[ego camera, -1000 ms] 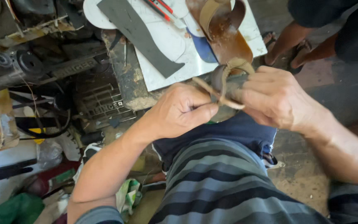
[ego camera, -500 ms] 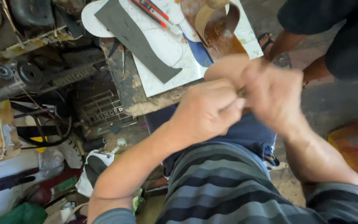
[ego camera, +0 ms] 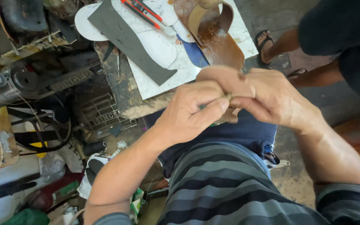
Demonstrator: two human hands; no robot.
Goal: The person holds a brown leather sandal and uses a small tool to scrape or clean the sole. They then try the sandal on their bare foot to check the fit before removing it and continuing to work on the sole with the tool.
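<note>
Clearly both hands meet at mid-frame over the lap: the left hand [ego camera: 190,112] and right hand [ego camera: 271,102] are curled narrow, pinching a tan sandal piece [ego camera: 219,79] between thumbs and fingertips. It looks light, bendy and leathery, so gripping near the pinched edge seems best. Just above lies a white board [ego camera: 155,85] carrying a brown sandal [ego camera: 213,33], a grey strip [ego camera: 123,39] and a red cutter [ego camera: 142,10]. Open floor lies lower right.

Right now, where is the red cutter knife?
In the head view, the red cutter knife lies at the top middle, on the white board, just right of the dark grey sole piece and left of the brown sandal, beyond both hands.
</note>
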